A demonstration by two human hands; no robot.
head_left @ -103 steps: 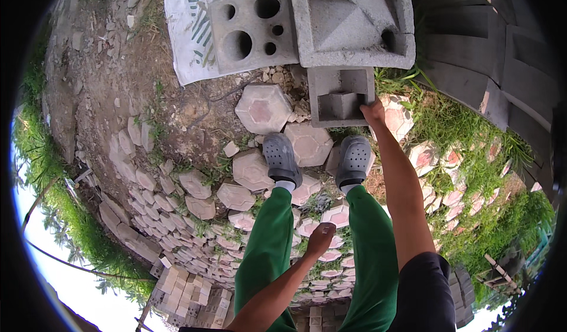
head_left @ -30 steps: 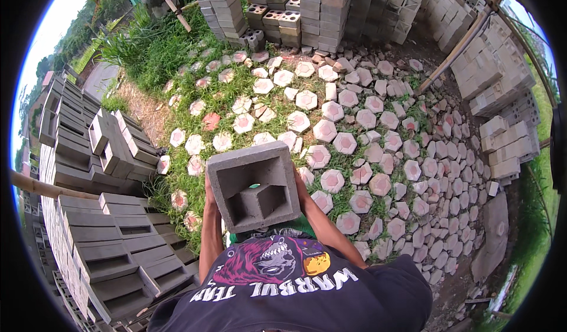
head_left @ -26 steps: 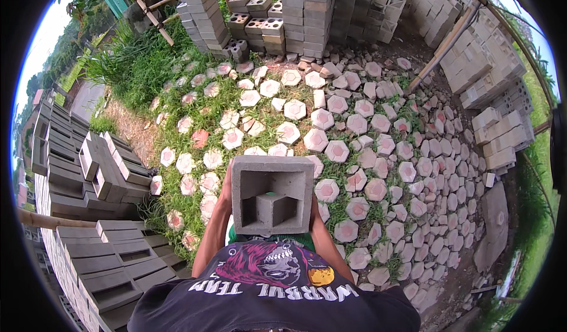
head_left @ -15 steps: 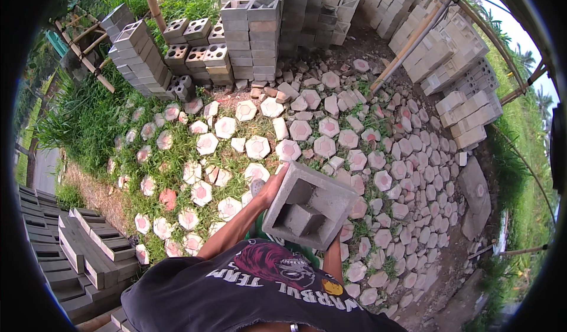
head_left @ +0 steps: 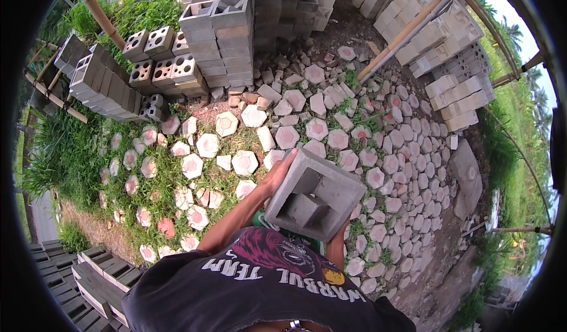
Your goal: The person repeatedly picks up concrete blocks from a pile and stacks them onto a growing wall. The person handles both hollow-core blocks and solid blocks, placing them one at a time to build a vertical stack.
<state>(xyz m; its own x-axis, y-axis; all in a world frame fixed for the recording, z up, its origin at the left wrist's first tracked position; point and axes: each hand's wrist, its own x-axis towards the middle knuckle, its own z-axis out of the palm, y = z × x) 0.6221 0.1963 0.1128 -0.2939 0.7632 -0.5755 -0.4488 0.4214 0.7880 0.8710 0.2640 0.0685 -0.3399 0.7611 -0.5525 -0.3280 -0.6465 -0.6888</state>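
Note:
A square grey concrete block (head_left: pixel 345 185) with a hollow, divided inside is held up close in front of my body, its open face turned upward. My left hand (head_left: pixel 277 174) grips its left side, fingers pressed along the outer wall. At the lower right, my right hand (head_left: pixel 339 235) holds the opposite side; most of its fingers are hidden behind the block. The block is off the ground and slightly tilted.
Hexagonal pavers (head_left: pixel 244 162) lie spaced over grass and dirt ahead. Tall stacks of hollow blocks (head_left: pixel 215 37) stand at the back, with more block piles (head_left: pixel 460 102) at right. A bamboo pole (head_left: pixel 407 31) leans there. Rows of blocks (head_left: pixel 97 279) sit at lower left.
The view has turned, so the stacks and pavers appear shifted left. Both hands keep hold of the concrete block, which sits slightly further right in the picture.

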